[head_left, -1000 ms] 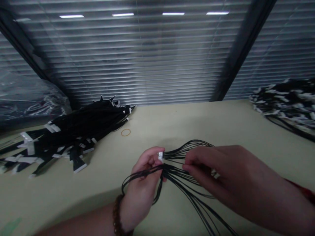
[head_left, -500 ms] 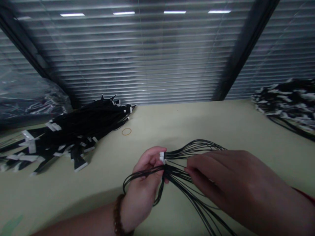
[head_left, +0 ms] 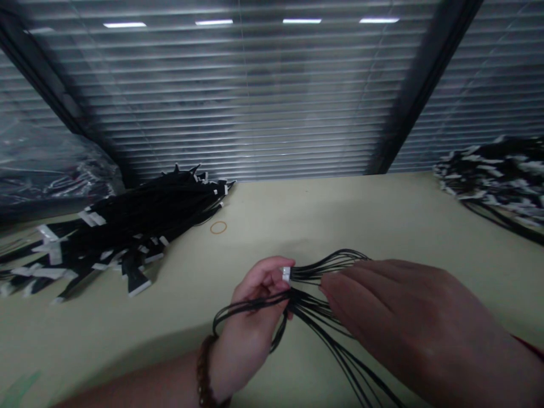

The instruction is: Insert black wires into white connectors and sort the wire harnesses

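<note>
We're pinching the white plug in our L hand, prob. to steady it. Our R hand is closing fingertips on a thin wire, likely for control.

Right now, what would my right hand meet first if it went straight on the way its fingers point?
Your right hand would likely brush the black wires at its fingers first, then the white connector in your left hand, though depth is unclear.
</note>
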`<state>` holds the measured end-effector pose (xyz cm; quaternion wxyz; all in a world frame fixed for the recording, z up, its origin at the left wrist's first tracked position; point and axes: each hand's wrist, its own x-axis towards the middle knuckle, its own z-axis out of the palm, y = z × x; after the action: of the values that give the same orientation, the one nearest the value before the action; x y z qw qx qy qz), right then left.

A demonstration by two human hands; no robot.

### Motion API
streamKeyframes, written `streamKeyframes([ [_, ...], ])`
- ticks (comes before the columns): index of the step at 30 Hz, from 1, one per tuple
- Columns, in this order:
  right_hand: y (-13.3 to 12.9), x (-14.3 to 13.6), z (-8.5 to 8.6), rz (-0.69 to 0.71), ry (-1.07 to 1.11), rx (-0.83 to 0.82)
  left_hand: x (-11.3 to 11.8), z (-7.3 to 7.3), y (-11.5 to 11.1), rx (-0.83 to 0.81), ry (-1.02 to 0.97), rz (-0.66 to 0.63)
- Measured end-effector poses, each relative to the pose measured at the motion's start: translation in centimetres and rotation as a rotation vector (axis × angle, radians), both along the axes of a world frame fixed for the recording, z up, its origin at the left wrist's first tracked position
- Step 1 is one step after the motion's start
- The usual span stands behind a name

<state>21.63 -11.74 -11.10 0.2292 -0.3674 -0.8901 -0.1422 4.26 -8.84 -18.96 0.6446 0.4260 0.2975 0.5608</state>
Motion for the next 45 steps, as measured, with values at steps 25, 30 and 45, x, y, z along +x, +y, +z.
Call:
streamKeyframes([
  [25, -0.5, -2.3, -3.7, -0.102, 0.099, -0.188, 0.2, -0.2, -0.1, 0.027, 0.135, 0.019],
  [30, 0.3, -1.8, -2.5, -0.157, 0.158, -0.502, 0.3, -0.1, -0.2, 0.017, 0.135, 0.015],
  [45, 1.9, 1.3, 1.9, -0.042, 0.357, -0.933, 0.3, 0.2, 0.2, 0.053, 0.209, 0.047],
])
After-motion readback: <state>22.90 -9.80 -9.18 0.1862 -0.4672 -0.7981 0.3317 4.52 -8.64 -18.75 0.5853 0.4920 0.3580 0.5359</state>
